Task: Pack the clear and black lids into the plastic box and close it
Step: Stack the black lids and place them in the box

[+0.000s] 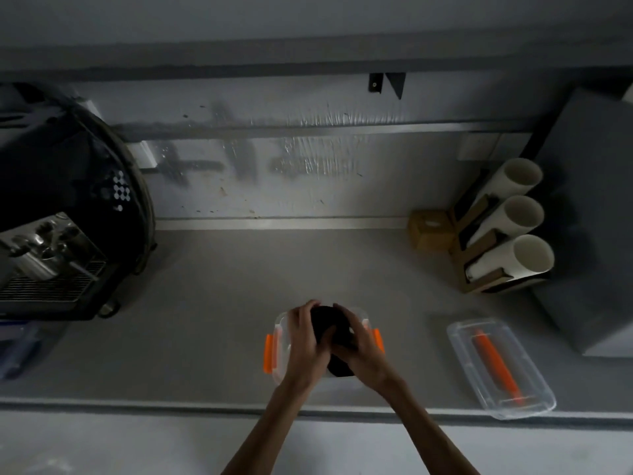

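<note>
A clear plastic box (278,354) with orange side clips stands near the counter's front edge. Inside it lies a stack of black lids (330,323), laid on its side. My left hand (305,341) grips the stack from the left and my right hand (359,344) grips it from the right, both over the box. The hands hide most of the box's inside, and no clear lids can be made out. The box's clear cover (500,368), with an orange handle on it, lies on the counter to the right.
A coffee machine (58,234) fills the left side of the counter. At the right stand a cardboard holder with three sleeves of white cups (507,228), a small brown box (430,229) and a grey cabinet (596,217). The counter edge (171,404) runs across the front.
</note>
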### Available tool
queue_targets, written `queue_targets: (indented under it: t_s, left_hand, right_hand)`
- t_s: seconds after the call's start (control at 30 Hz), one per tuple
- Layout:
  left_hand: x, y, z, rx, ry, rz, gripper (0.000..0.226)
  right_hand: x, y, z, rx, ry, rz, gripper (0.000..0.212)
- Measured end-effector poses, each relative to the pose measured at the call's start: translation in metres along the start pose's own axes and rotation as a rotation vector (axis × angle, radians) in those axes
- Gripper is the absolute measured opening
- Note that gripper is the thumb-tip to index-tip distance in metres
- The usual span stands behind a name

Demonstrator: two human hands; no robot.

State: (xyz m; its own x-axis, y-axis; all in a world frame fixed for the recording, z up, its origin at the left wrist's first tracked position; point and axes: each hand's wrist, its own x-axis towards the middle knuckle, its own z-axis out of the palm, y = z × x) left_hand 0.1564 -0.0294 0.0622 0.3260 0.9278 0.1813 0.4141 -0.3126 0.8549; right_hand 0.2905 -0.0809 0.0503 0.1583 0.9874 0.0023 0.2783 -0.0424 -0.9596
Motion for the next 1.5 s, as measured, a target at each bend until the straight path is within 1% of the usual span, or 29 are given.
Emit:
queue_targets:
  t_s: [0.07,0.1,0.17,0.23,0.3,0.37,0.43,0.47,0.5,0.57,0.63,0.7,0.73,0.77,0.83,0.93,1.03,1.1,1.23,1.37,1.5]
  left_hand:
    - [-0.008,0.007,0.003,-0.057,-0.056,0.064,0.039]
    - [-0.011,0.006,0.004,-0.085,-0.077,0.081,0.036]
    - [-0.015,0.004,0.004,-0.107,-0.047,0.107,0.032]
    - [-0.017,-0.002,0.004,-0.088,0.016,0.120,0.027]
    - [-0.015,-0.014,0.003,-0.038,-0.028,0.143,0.026]
    - [-0.009,-0.036,0.000,0.077,-0.105,0.161,0.031]
    - [-0.002,-0.061,-0.005,0.278,-0.051,0.114,0.042]
    - [0.001,-0.071,-0.009,0.363,0.002,0.051,0.048]
    - [0.004,-0.081,-0.012,0.415,0.027,-0.023,0.055]
    - [0.006,-0.102,-0.018,0.455,0.019,-0.162,0.072]
    - [0.002,-0.128,-0.014,0.411,-0.064,-0.236,0.081]
    - [-0.001,-0.148,-0.007,0.319,-0.113,-0.258,0.074]
    - [0.000,-0.152,-0.004,0.271,-0.114,-0.285,0.068]
    - [0.001,-0.154,0.000,0.230,-0.108,-0.313,0.067]
    - [0.004,-0.151,0.004,0.191,-0.089,-0.326,0.074]
    - [0.003,-0.135,-0.002,0.183,-0.054,-0.332,0.075]
    - [0.000,-0.122,-0.007,0.146,-0.048,-0.364,0.077]
    - [-0.002,-0.117,-0.009,0.126,-0.045,-0.374,0.076]
    - [-0.001,-0.113,-0.010,0.158,-0.047,-0.389,0.075]
    - [-0.002,-0.110,-0.012,0.159,-0.047,-0.395,0.076]
    - [-0.003,-0.109,-0.011,0.150,-0.021,-0.400,0.076]
  right_hand:
    - [0.002,0.004,-0.004,-0.018,0.082,0.002,0.046]
    - [0.002,0.006,-0.005,-0.018,0.111,0.012,0.041]
    - [0.001,0.010,-0.002,-0.054,0.169,0.040,0.039]
    - [0.000,0.015,0.006,-0.074,0.166,0.051,0.040]
    - [-0.001,0.020,0.013,-0.056,0.143,0.063,0.037]
    - [0.001,0.032,0.017,-0.039,0.178,0.114,0.038]
    - [0.004,0.043,0.014,0.008,0.315,0.236,0.036]
    - [0.006,0.050,0.011,0.018,0.372,0.313,0.033]
    - [0.007,0.054,0.006,-0.006,0.417,0.375,0.032]
    - [0.013,0.062,-0.003,-0.145,0.460,0.422,0.036]
    - [0.019,0.060,-0.009,-0.301,0.422,0.446,0.039]
    - [0.025,0.053,-0.009,-0.419,0.341,0.462,0.042]
    - [0.027,0.047,-0.008,-0.476,0.307,0.459,0.045]
    - [0.029,0.043,-0.007,-0.547,0.272,0.440,0.045]
    - [0.032,0.038,-0.001,-0.741,0.179,0.398,0.041]
    - [0.041,0.034,0.014,-1.037,0.031,0.360,0.031]
    - [0.054,0.031,0.026,-1.203,-0.045,0.348,0.025]
    - [0.061,0.033,0.029,-1.240,-0.076,0.340,0.021]
    - [0.066,0.046,0.033,-1.214,-0.124,0.335,0.016]
    - [0.074,0.060,0.036,-1.118,-0.152,0.321,0.020]
    - [0.079,0.067,0.034,-1.074,-0.151,0.299,0.020]
